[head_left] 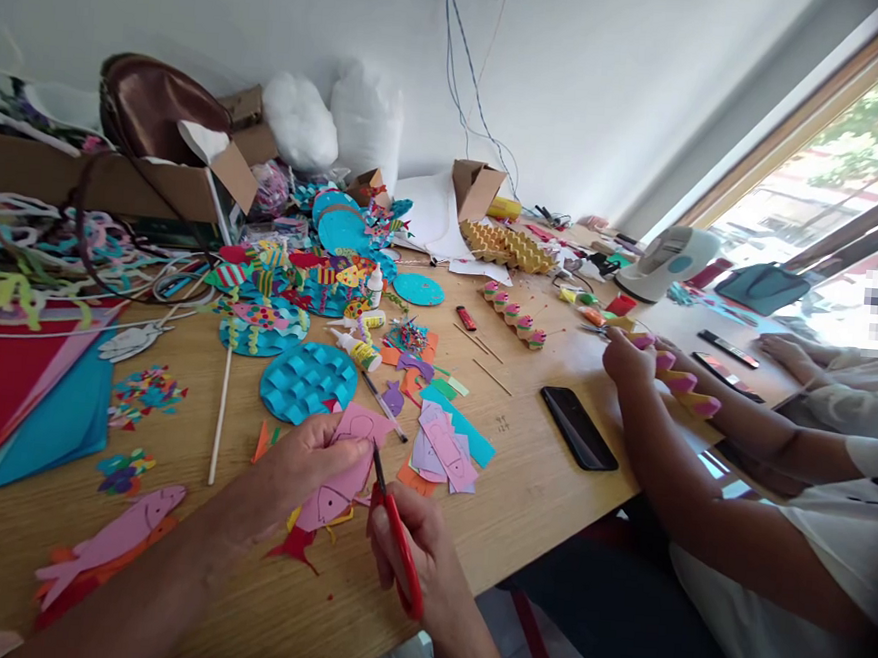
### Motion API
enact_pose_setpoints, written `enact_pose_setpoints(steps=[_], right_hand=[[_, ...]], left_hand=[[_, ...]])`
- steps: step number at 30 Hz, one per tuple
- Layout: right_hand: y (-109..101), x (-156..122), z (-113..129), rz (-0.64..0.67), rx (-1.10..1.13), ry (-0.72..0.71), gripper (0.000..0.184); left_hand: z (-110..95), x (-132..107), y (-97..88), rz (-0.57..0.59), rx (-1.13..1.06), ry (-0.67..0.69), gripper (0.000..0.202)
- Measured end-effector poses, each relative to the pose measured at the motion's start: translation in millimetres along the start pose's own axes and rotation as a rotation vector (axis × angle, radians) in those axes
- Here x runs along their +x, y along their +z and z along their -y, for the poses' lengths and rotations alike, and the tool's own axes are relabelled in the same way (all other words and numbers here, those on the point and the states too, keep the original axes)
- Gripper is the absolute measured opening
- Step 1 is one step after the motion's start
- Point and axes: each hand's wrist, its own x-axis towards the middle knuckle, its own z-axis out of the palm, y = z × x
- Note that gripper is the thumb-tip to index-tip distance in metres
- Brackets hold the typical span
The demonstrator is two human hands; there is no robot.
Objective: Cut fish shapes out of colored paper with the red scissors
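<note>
My left hand [300, 462] pinches a sheet of pink paper [338, 490] with a fish outline drawn on it, thumb on top. In my right hand [427, 559] are red-handled scissors [401, 547], their blades at the right edge of the paper near my left thumb. Under the pink paper, a red paper scrap [294, 547] and yellow bits show. A black-capped pen [385, 405] and a purple paper fish [393, 397] lie just beyond. Right of these is a stack of pink and lilac paper pieces with drawn outlines [442, 445]. Cut pink paper fish [120, 537] rest beside my left forearm.
A blue woven paper disc [307, 382], glue bottles [356, 348] and a wooden stick [221, 414] lie ahead. A black phone [578, 429] sits right of centre. At right, a co-worker's hands [628, 360] hold a pink-and-yellow strip. Boxes [223, 189] line the wall.
</note>
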Motion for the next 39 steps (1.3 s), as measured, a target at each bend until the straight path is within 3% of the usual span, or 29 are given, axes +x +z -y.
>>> enact_pose_setpoints(steps=[6, 18, 39], right_hand=[[-0.5, -1.3, 4.9, 0.016, -0.031, -0.02, 0.053], [0.8, -1.6, 2.2, 0.014, 0.035, -0.031, 0.048], [-3.4, -2.6, 1.1, -0.011, -0.103, -0.021, 0.049]], left_hand=[[-2.4, -1.0, -3.2, 0.027, 0.005, -0.053, 0.024], [1.3, -2.6, 1.0, 0.029, 0.02, -0.008, 0.022], [1.1, -0.7, -3.6, 0.063, 0.039, 0.015, 0.019]])
